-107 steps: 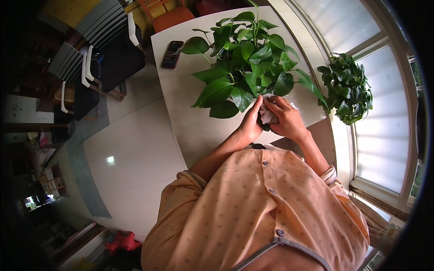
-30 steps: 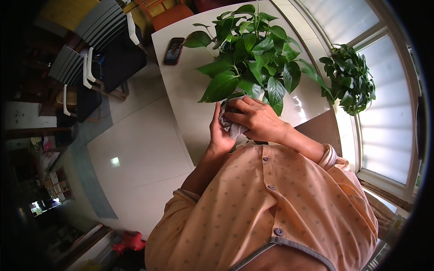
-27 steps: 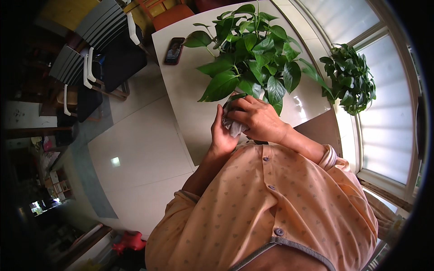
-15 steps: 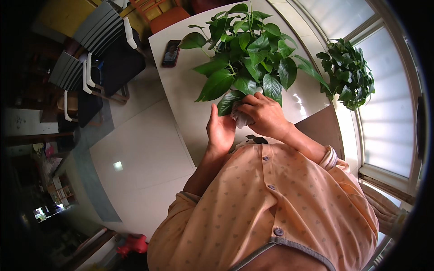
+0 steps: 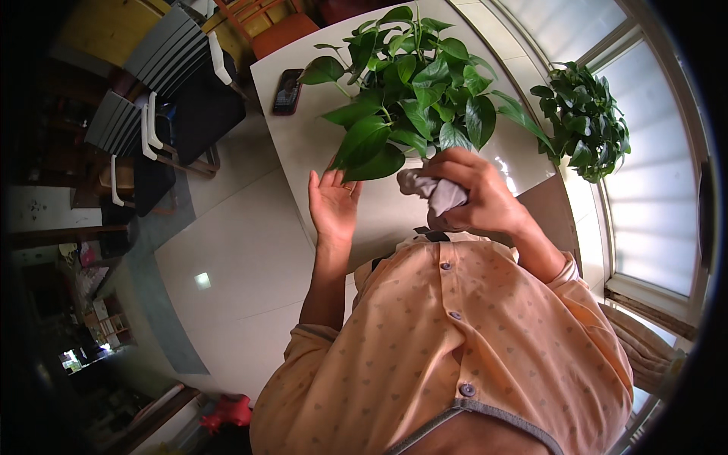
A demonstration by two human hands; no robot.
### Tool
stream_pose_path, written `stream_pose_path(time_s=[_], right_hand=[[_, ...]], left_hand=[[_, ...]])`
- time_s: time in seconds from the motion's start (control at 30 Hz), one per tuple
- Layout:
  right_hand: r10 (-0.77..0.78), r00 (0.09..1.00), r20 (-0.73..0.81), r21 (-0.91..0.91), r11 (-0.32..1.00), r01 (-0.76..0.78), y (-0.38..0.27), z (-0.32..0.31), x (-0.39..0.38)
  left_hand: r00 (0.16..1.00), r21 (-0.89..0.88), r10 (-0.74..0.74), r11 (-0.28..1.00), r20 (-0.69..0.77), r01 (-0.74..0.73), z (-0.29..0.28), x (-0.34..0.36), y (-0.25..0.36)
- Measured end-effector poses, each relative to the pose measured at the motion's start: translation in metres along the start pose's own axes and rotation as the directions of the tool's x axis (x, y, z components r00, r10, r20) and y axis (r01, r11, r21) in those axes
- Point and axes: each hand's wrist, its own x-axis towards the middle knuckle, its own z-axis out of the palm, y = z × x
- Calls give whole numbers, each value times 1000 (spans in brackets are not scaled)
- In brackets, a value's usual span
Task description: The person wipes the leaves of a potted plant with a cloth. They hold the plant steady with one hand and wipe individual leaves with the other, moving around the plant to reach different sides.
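A leafy green potted plant (image 5: 425, 98) with broad glossy leaves stands on the pale table (image 5: 296, 152); its pot is mostly hidden under the foliage. In my right hand (image 5: 485, 193) is a crumpled greyish cloth (image 5: 440, 189), held just in front of the plant's nearest leaves. My left hand (image 5: 334, 203) is palm up with the fingers spread, a ring on one finger. Its fingertips reach under a large leaf (image 5: 379, 163) at the plant's near left side; whether they touch it is hard to tell.
A dark phone (image 5: 287, 92) lies near the table's left edge. Another leafy plant (image 5: 582, 121) stands by the frosted window (image 5: 648, 189) at right. Grey slatted chairs (image 5: 171, 57) and an orange chair (image 5: 280, 34) are at the far left, beyond the tiled floor (image 5: 235, 227).
My hands have moved apart from one leaf. The left went left and opened beneath another leaf; the right drew back to the right with the cloth, which now shows more.
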Motion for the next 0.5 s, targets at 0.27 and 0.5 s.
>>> stream_pose_path(time_s=[0.27,0.5], right_hand=[[52,976,-213,106,994,-30,-14,-35,20],[133,958,-253,128,986,-103,3,-15,49]], left_hand=[[987,549,155,823,36,-149,-7,23,31],[962,646,60,730,265,-223,11,29,39]])
